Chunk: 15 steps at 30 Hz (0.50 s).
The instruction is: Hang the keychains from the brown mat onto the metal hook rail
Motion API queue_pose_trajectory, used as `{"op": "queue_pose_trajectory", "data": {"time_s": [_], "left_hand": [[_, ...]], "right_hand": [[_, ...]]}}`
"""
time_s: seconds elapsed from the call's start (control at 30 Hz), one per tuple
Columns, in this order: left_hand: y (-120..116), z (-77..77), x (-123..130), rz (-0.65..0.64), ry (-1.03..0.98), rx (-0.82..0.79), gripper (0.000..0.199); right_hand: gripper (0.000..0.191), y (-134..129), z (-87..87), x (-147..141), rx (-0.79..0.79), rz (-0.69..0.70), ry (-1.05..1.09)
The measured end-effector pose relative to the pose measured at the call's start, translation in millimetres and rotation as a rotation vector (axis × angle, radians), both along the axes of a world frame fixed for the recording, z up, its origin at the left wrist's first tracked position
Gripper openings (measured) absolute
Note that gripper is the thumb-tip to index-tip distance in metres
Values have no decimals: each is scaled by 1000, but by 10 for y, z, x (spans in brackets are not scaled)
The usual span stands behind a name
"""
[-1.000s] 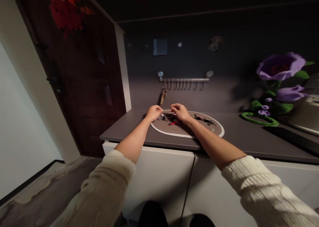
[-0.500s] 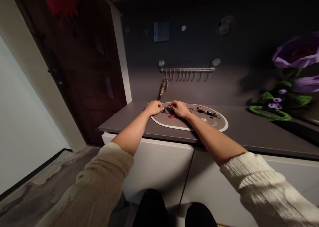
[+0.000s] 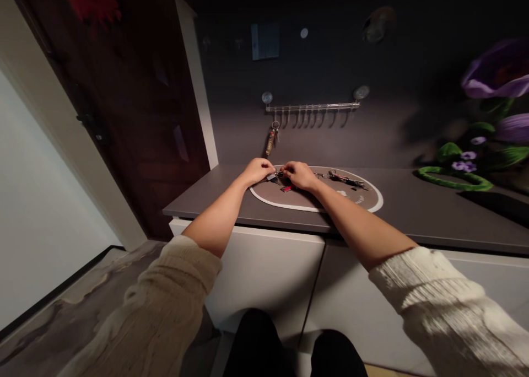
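My left hand (image 3: 258, 171) and my right hand (image 3: 299, 175) are close together over the left part of an oval brown mat (image 3: 306, 205) with a white rim. Between their fingertips lies a small bunch of keys (image 3: 273, 176), and both hands pinch at it. A small red item (image 3: 286, 188) rests on the mat just below my right hand's fingers. More keys (image 3: 347, 181) lie in a heap on the mat's right side. Another key set with a brown tag (image 3: 271, 141) hangs from the left end of a clear hook rail (image 3: 312, 107) on the wall.
The mat lies on a dark grey counter (image 3: 202, 192) above white cabinet doors (image 3: 264, 267). Purple flowers with a green ring base (image 3: 454, 183) stand at the right. A dark red door (image 3: 157, 123) is at the left.
The view has shifted slightly. My left hand has lifted a little, and its fingers now show a pale piece of the keys below them. My right hand stays nearly in place.
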<state>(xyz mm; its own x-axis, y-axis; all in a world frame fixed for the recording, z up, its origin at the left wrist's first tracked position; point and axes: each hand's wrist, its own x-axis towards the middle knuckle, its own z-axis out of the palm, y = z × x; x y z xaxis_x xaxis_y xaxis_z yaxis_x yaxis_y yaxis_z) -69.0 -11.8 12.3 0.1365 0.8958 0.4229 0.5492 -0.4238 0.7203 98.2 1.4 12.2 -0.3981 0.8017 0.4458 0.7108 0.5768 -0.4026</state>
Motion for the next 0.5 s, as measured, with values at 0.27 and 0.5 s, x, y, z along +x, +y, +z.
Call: {"op": "queue_pose_trajectory", "data": {"time_s": [0.27, 0.5], "left_hand": [[54, 1, 2, -148, -320, -73, 13], [30, 28, 5, -218, -444, -128, 22]], "right_hand": [[16, -20, 7, -6, -2, -15, 25], [12, -9, 13, -20, -111, 92, 313]]}}
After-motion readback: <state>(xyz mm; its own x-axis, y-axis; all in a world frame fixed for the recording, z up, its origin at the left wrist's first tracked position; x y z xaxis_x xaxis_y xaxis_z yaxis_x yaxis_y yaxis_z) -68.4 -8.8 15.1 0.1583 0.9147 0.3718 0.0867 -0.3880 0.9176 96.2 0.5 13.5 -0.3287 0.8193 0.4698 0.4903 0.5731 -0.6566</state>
